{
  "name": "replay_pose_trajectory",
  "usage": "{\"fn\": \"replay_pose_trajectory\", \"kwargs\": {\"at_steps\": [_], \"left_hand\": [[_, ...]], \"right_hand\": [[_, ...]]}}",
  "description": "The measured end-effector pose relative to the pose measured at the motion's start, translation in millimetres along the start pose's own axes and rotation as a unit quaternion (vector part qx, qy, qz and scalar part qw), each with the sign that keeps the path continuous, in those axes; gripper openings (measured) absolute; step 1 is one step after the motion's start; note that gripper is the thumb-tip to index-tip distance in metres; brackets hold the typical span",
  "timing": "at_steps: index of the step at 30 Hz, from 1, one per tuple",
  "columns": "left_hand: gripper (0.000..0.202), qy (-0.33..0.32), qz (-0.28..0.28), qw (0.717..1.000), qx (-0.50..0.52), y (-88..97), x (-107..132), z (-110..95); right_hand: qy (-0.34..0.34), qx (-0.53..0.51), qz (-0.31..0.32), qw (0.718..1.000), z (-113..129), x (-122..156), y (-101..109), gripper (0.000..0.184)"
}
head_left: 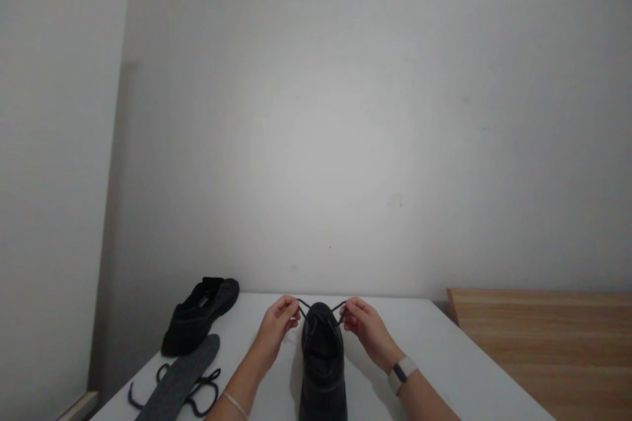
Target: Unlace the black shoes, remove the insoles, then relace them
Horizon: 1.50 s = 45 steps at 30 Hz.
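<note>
At the near middle of the white table (405,322), a black shoe (323,395) is standing upright on its sole, its narrower-looking far end lying between the two hands. A black lace (305,303) is stretching out from both sides of that far end. The left hand (279,325) is pinching it on the left, thumb and fingertips together; the right hand (363,327) is doing likewise on the right. A thin bracelet (235,404) is circling the left wrist, and a pale wristband (402,373) the right. To the left, a grey insole (185,375) is lying across a loose lace (196,413). Just beyond it, a second black shoe (190,325) is resting at the table's left edge. Far behind, a pale wall (320,112) is rising; to the right, a wood-grain panel (543,342) is sitting beside the table.
</note>
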<state>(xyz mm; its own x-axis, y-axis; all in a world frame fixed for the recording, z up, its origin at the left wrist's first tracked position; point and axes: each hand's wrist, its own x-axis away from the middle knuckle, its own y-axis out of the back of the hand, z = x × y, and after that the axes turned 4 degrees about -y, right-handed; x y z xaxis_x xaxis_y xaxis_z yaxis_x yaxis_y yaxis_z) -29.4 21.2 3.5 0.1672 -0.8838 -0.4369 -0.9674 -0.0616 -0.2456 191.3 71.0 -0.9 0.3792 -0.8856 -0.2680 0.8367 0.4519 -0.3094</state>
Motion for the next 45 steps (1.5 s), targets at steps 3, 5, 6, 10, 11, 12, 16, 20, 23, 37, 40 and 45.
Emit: {"fn": "replay_pose_trajectory", "kwargs": {"at_steps": [3,5,6,10,11,12,16,20,23,37,40,45], "left_hand": [[0.035,0.007,-0.007,0.999,0.035,-0.8,1,-4],[0.035,0.013,-0.006,0.998,0.056,-0.6,2,-6],[0.034,0.017,-0.006,0.998,0.066,-0.2,2,-7],[0.031,0.026,0.005,0.995,0.095,1.5,5,-9],[0.03,0.03,0.012,0.994,0.1,1.5,5,-9],[0.03,0.034,0.021,0.994,0.101,1.2,5,-9],[0.044,0.023,0.069,0.997,0.027,-1.7,5,-8],[0.042,0.023,0.074,0.996,-0.037,-2.4,2,1],[0.039,0.026,0.067,0.995,-0.072,-1.0,-1,11],[0.035,-0.035,0.058,0.987,-0.147,0.2,-6,25],[0.032,-0.049,0.044,0.985,-0.159,1.8,-7,24],[0.031,-0.048,0.04,0.984,-0.169,4.8,-9,23]], "right_hand": [[-0.007,-0.017,0.0,1.0,2,1,0,0.043],[-0.011,-0.025,0.001,1.0,4,1,0,0.043],[-0.011,-0.028,0.003,1.0,5,1,1,0.042],[-0.016,-0.021,0.02,0.999,6,2,3,0.042],[-0.017,-0.015,0.024,0.999,6,2,3,0.042],[-0.017,-0.007,0.028,0.999,4,2,3,0.042],[-0.018,0.047,0.036,0.998,-4,-1,3,0.044],[-0.022,0.117,0.035,0.992,-11,-4,3,0.046],[-0.021,0.151,0.03,0.988,-15,-5,2,0.049],[0.012,0.185,0.0,0.983,-22,-5,-5,0.051],[0.03,0.183,-0.019,0.982,-25,-7,-6,0.053],[0.028,0.182,-0.018,0.983,-25,-8,-7,0.055]]}}
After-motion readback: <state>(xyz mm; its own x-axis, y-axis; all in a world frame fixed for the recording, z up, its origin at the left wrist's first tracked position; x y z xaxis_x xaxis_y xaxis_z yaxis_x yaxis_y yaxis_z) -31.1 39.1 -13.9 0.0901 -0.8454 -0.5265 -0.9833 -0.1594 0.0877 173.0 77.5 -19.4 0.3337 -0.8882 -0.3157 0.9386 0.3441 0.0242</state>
